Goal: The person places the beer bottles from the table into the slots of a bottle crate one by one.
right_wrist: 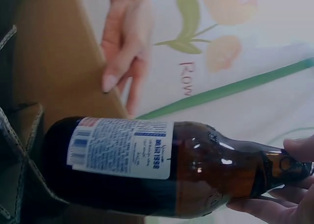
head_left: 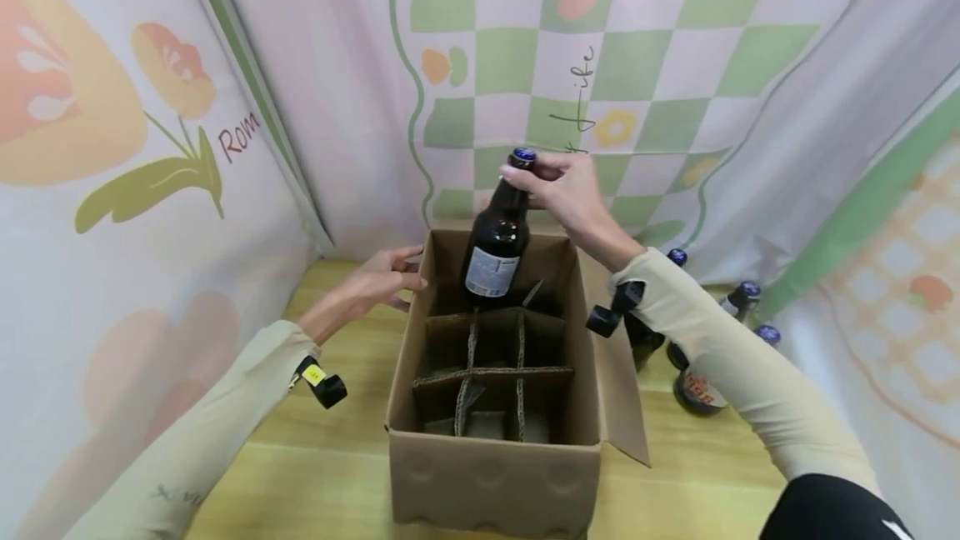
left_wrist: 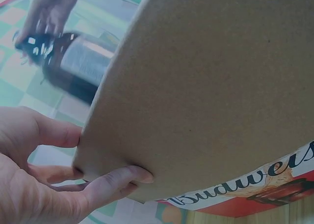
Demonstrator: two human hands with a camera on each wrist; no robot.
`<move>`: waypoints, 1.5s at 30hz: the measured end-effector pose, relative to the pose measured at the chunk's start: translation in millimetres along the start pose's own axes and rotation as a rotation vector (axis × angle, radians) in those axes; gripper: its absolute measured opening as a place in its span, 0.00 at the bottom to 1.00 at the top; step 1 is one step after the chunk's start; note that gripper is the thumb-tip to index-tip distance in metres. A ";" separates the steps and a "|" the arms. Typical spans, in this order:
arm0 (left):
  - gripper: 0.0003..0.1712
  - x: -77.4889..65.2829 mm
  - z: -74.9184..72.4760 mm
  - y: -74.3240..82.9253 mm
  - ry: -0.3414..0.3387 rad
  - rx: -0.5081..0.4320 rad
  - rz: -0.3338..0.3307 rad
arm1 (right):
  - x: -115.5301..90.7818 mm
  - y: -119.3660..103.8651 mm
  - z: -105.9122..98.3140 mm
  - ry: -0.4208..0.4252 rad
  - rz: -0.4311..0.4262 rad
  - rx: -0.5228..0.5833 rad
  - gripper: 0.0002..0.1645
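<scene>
My right hand (head_left: 573, 194) grips a brown glass beer bottle (head_left: 497, 244) by its neck, just under the blue cap. The bottle leans slightly, its lower part inside the rear of an open cardboard box (head_left: 495, 477). A white back label (right_wrist: 122, 148) shows up close in the right wrist view. At the box's left rear edge, my left hand (head_left: 375, 280) holds the wall, thumb over the rim and fingers (left_wrist: 120, 180) against the outer side. Cardboard dividers (head_left: 495, 372) split the box into several compartments; the bottle hides part of the rear ones.
Several capped bottles stand on the wooden table (head_left: 315, 473) right of the box, among them one with an orange-printed label (head_left: 701, 390); my right forearm partly covers them. A flap (head_left: 621, 390) sticks out from the box's right side. Printed curtains (head_left: 360, 107) surround the table.
</scene>
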State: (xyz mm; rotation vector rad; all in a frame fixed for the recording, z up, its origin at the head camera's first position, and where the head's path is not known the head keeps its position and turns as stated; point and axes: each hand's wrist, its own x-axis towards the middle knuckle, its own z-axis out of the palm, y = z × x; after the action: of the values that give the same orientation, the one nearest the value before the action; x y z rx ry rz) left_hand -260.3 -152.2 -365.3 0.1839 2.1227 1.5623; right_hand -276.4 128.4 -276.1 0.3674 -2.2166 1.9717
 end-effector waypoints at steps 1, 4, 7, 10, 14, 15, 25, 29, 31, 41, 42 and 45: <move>0.47 -0.2 -0.3 0.1 0.004 0.002 -0.001 | 3.3 2.7 6.1 -0.004 -0.002 0.002 0.22; 0.47 -0.4 -1.0 0.8 0.007 0.009 0.003 | 10.9 10.3 20.9 0.011 -0.012 -0.064 0.19; 0.47 -0.3 -0.2 1.5 0.000 0.008 0.006 | 13.7 19.5 32.1 0.026 -0.022 -0.167 0.19; 0.47 0.1 1.5 1.1 -0.003 0.007 0.004 | 12.0 30.4 39.2 0.014 -0.038 -0.241 0.19; 0.47 -1.0 2.3 1.8 0.001 0.014 -0.001 | 8.2 42.0 45.2 -0.039 -0.060 -0.274 0.18; 0.47 -1.5 2.0 2.2 0.002 0.016 0.000 | 8.1 43.9 46.4 -0.046 -0.068 -0.287 0.17; 0.47 -2.6 -0.7 2.5 0.001 0.028 0.000 | 8.5 69.2 59.1 -0.219 -0.195 -0.437 0.12; 0.48 -1.5 2.3 0.6 -0.004 0.024 0.003 | 2.4 85.8 63.9 -0.322 -0.188 -0.521 0.10; 0.48 -0.8 3.6 -0.8 -0.005 0.024 0.002 | 1.1 91.2 65.5 -0.361 -0.186 -0.562 0.15; 0.48 0.9 3.3 -2.4 0.008 0.027 0.007 | 9.4 94.9 68.8 -0.436 -0.169 -0.650 0.18; 0.48 1.1 3.2 -2.3 0.006 0.025 0.008 | 9.8 96.8 69.2 -0.444 -0.179 -0.662 0.19; 0.48 1.2 3.2 -2.3 0.007 0.017 0.009 | 10.6 104.9 71.3 -0.487 -0.225 -0.683 0.23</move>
State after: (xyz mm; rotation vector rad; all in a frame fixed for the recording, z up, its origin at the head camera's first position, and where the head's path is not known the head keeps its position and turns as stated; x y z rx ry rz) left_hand -259.4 -149.8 -368.5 0.1946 2.1440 1.5519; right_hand -312.6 67.8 -382.0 1.0061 -2.7930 0.9839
